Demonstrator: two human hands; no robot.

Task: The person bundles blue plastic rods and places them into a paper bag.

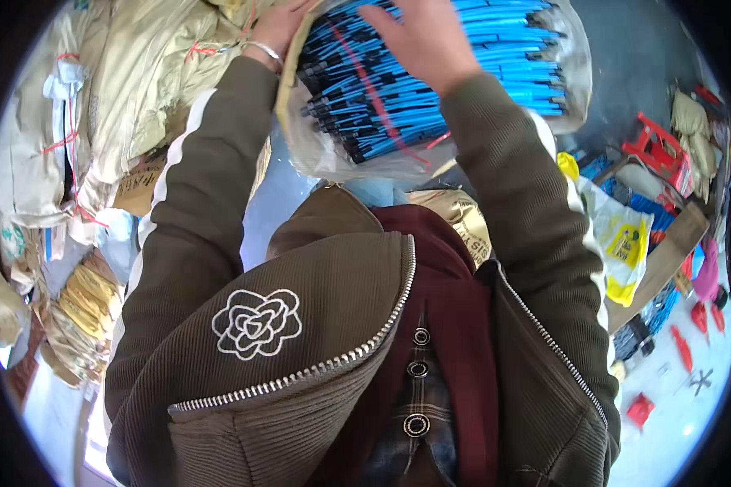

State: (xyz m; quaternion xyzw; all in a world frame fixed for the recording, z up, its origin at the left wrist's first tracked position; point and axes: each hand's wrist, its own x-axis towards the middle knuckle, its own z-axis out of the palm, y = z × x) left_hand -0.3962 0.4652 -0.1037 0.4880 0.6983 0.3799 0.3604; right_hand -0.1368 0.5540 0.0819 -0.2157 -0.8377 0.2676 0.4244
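Beige woven sacks (170,69) tied with red string (207,50) fill the far left, a pile of tan crumpled wrapping (89,300) below them. Next, left hand (280,31), silver bracelet (266,53) on the wrist, sits at the left rim of an open whitish plastic-lined sack (575,89); its fingers run out at the top edge, so can't tell if it's gripping the rim or just resting there. Inside that sack: dense bundle of bright blue thin strands with black ends (512,61), top centre, straight out in front of the person. Long axis roughly left-right, black tips at both ends; narrow red strip (365,89) slants across the left part. Key relation: right hand (430,39) is over the middle of the bundle, back up, forearm crossing the strands nearly square; left is out at their left end. Right is nearer. Its thumb is spread, other fingertips cropped; can't tell whether it's pinching any strands. Further right, apart from both hands: yellow-and-white plastic bag (625,243), red plastic frame (659,152), brown wooden board (666,258), small red pieces (640,411) on the pale floor (674,438).
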